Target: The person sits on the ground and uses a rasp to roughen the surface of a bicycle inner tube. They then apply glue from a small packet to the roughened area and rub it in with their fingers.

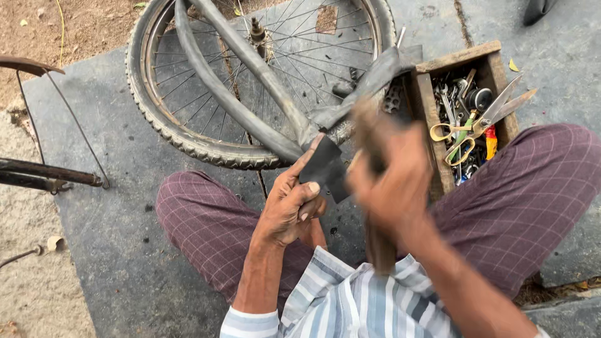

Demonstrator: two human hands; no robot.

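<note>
Roughly, left to right, w/ the bicycle wheel as my landmark: far left of the wheel I see a curved rusty mudguard w/ thin wire stays, and below it a dark metal bar lying over the sandy ground; the wheel itself lies flat on the grey slab, knobbly tyre on the rim, spokes and hub axle showing.

Across the wheel runs the black inner tube, pulled out of the tyre and draped from the top of the rim down toward my lap; just below the wheel's lower edge my left hand is curled shut, thumb and fingers pinching the tube where it bends; a black rubber patch piece sits on the tube right at the fingertips, touching them.

Right of that, still below the wheel's rim, my right hand is motion-blurred; it's closed around a brownish wooden-looking tool that runs from above the knuckles down toward my shirt; can't tell exactly what the tool is, too smeared; its upper end lies over the tube next to the patch.

Right of the wheel, touching its rim side, stands a wooden tool box; inside: yellow-handled scissors w/ blades poking over the box's right wall, plus a jumble of spanners and small metal bits I can't sort out; my knees in maroon checked cloth sit either side, below wheel and box.
</note>
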